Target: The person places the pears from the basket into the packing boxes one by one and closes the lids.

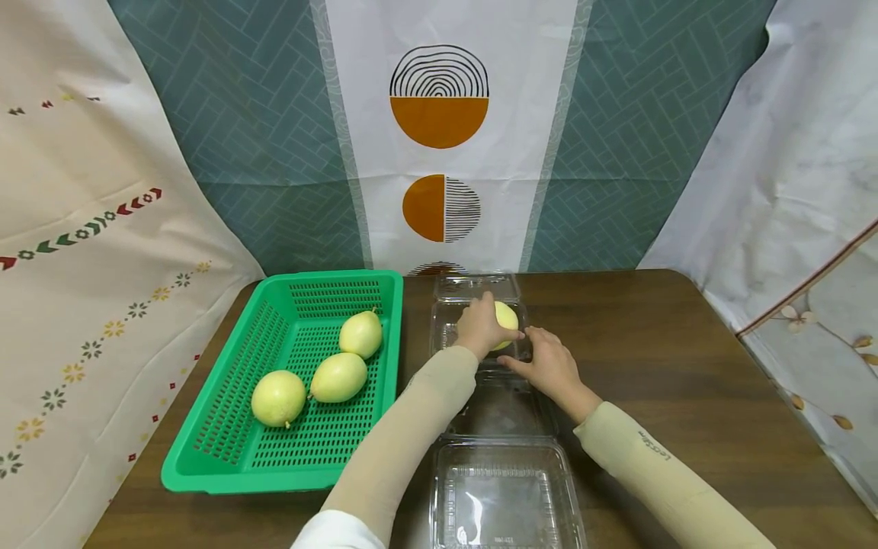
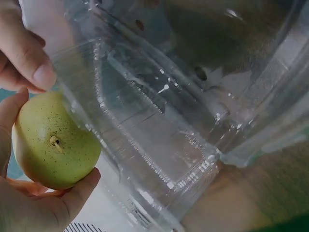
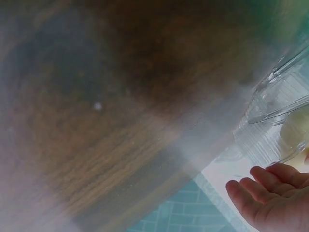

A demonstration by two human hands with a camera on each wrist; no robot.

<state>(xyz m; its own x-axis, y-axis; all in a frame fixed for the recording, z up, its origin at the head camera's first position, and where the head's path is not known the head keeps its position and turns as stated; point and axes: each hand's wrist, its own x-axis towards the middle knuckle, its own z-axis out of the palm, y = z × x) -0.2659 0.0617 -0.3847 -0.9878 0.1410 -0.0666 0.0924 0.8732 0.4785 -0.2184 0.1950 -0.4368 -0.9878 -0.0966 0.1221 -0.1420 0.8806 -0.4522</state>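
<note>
My left hand (image 1: 478, 326) grips a yellow-green pear (image 1: 506, 324) inside the farther clear plastic clamshell box (image 1: 442, 324). In the left wrist view the thumb and fingers lie around the pear (image 2: 58, 140), its short stem facing the camera. My right hand (image 1: 554, 366) is beside the box's near right corner, thumb apart from loosely bent fingers, holding nothing. The right wrist view shows its fingers (image 3: 256, 188) close to the box wall (image 3: 260, 140); whether they touch it I cannot tell. The left hand partly hides the pear in the head view.
A green plastic basket (image 1: 281, 480) with three pears, one being the round pear (image 1: 278, 399), stands on the left. Nearer me, a second clear clamshell box (image 1: 507, 496) lies open on the brown wooden table (image 1: 672, 381). Patterned cloths (image 1: 439, 152) hang behind and at the sides.
</note>
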